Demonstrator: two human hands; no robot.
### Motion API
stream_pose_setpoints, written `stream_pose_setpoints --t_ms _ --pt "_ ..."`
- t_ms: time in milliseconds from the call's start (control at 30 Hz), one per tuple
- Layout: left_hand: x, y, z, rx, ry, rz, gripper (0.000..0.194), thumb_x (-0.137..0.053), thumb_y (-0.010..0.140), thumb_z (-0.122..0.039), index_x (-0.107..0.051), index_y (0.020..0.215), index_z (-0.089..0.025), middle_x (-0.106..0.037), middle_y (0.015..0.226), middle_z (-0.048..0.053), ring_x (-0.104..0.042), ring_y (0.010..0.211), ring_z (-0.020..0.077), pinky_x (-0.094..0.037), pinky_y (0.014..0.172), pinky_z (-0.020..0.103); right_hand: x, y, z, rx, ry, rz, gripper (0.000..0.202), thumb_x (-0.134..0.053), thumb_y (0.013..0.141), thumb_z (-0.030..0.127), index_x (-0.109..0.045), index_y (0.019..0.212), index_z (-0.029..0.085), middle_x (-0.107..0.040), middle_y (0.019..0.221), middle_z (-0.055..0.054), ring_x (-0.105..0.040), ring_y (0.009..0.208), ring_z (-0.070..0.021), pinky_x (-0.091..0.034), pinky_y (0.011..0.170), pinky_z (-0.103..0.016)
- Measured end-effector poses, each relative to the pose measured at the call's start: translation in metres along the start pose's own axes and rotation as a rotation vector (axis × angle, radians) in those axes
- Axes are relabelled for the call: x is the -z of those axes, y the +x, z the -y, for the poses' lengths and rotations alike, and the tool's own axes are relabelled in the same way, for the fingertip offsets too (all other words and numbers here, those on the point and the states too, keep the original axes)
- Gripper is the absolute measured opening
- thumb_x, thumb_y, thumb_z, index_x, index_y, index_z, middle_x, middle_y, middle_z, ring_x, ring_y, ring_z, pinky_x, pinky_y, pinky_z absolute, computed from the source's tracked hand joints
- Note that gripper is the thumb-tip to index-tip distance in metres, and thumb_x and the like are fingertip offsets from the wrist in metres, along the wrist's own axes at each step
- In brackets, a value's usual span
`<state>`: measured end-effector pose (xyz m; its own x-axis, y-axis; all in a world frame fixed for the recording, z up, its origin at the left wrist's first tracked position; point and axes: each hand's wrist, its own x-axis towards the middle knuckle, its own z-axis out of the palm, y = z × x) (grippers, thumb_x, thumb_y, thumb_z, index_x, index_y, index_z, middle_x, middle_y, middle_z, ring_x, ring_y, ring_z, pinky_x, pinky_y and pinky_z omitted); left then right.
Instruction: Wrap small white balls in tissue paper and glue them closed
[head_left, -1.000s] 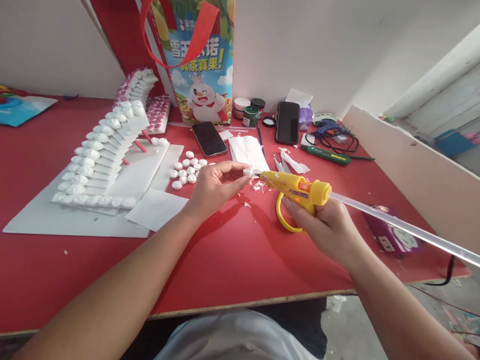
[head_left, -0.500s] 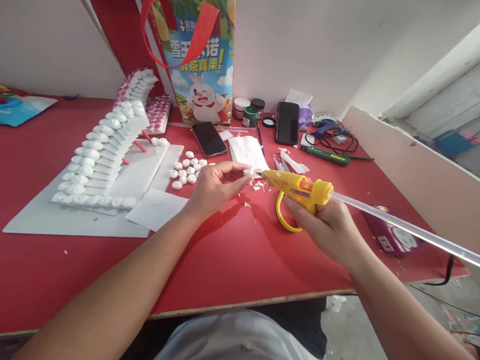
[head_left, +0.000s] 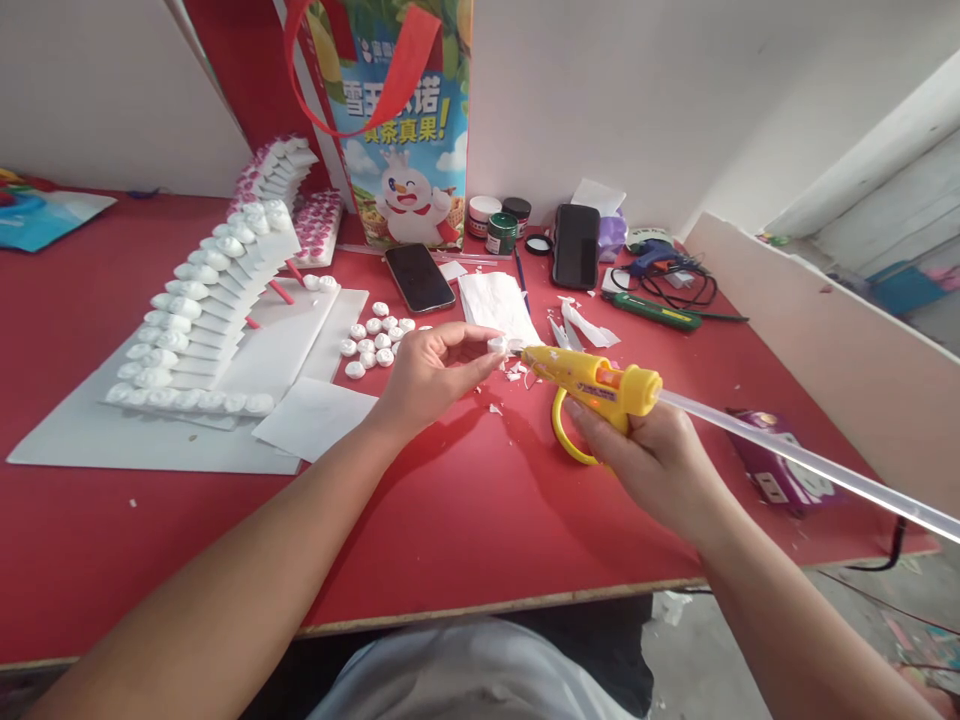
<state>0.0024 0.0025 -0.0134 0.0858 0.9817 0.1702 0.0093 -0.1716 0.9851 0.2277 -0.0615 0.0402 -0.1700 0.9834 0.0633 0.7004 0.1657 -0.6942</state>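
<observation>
Between thumb and fingertips, my left hand [head_left: 431, 372] pinches a small white rosette [head_left: 498, 345]. My right hand [head_left: 660, 450] is wrapped round the handle of a yellow glue gun [head_left: 581, 378], whose nozzle points left at the rosette, at or very close to it. A long clear glue stick [head_left: 795, 455] sticks out of the gun's back. Several similar white rosettes [head_left: 366, 345] lie on the red table just left of my left hand. Further left stands a curved, stepped white model [head_left: 214, 300] edged with white rosettes, on a white board [head_left: 82, 440].
A colourful gift bag [head_left: 409, 150] stands at the back. Two phones [head_left: 420, 277], paint jars [head_left: 501, 230], a pad of white tissue [head_left: 499, 305], a green-handled tool [head_left: 656, 310] and a coiled black cable [head_left: 697, 285] lie beyond my hands. A purple pack [head_left: 780, 465] is at right.
The back end of the glue gun has dipped and shifted slightly left, with its nozzle staying at the rosette. My left hand keeps its pinch almost unmoved.
</observation>
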Motion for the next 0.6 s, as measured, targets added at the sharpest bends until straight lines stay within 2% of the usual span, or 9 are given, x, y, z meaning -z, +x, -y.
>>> stream_pose_setpoints --t_ms 200,333,433,533,600 --pt "0.001 0.000 -0.001 0.001 0.010 0.002 0.037 -0.085 0.076 -0.041 -0.081 0.101 -0.014 -0.081 0.092 0.010 -0.076 0.084 0.0243 -0.060 0.081 0.035 0.003 -0.003 -0.005 -0.084 0.036 -0.041 0.052 -0.058 0.093 0.057 -0.043 0.060 0.020 -0.039 0.056 0.003 -0.033 0.050 -0.0092 -0.025 0.044 -0.026" --pt "0.001 -0.001 -0.002 0.017 -0.002 0.004 0.036 -0.086 0.075 -0.040 -0.081 0.100 -0.016 -0.081 0.094 0.010 -0.076 0.088 0.0248 -0.060 0.083 0.036 0.010 0.002 -0.011 -0.153 0.137 -0.158 0.047 -0.065 0.089 0.054 -0.050 0.060 0.020 -0.048 0.057 0.001 -0.040 0.052 -0.0108 -0.030 0.047 -0.026" --pt "0.000 -0.001 -0.003 0.060 -0.073 0.022 0.036 -0.088 0.073 -0.038 -0.080 0.099 -0.015 -0.081 0.095 0.010 -0.076 0.089 0.0247 -0.060 0.084 0.036 0.022 0.016 -0.031 -0.246 0.143 -0.263 0.043 -0.071 0.083 0.053 -0.055 0.060 0.020 -0.053 0.057 0.000 -0.044 0.051 -0.0124 -0.034 0.046 -0.027" --pt "0.000 -0.001 -0.006 0.107 -0.159 0.046 0.035 -0.089 0.072 -0.037 -0.080 0.099 -0.016 -0.081 0.093 0.009 -0.077 0.089 0.0242 -0.060 0.087 0.037 0.034 0.034 -0.062 -0.287 0.091 -0.361 0.038 -0.073 0.082 0.051 -0.061 0.065 0.019 -0.060 0.063 -0.002 -0.050 0.056 -0.0142 -0.040 0.050 -0.028" --pt "0.000 -0.001 -0.007 0.132 -0.209 0.064 0.034 -0.089 0.072 -0.036 -0.079 0.098 -0.017 -0.081 0.089 0.008 -0.077 0.087 0.0237 -0.060 0.089 0.039 0.037 0.042 -0.082 -0.327 0.061 -0.406 0.038 -0.073 0.081 0.051 -0.058 0.066 0.020 -0.054 0.057 0.002 -0.046 0.052 -0.0128 -0.037 0.049 -0.028"
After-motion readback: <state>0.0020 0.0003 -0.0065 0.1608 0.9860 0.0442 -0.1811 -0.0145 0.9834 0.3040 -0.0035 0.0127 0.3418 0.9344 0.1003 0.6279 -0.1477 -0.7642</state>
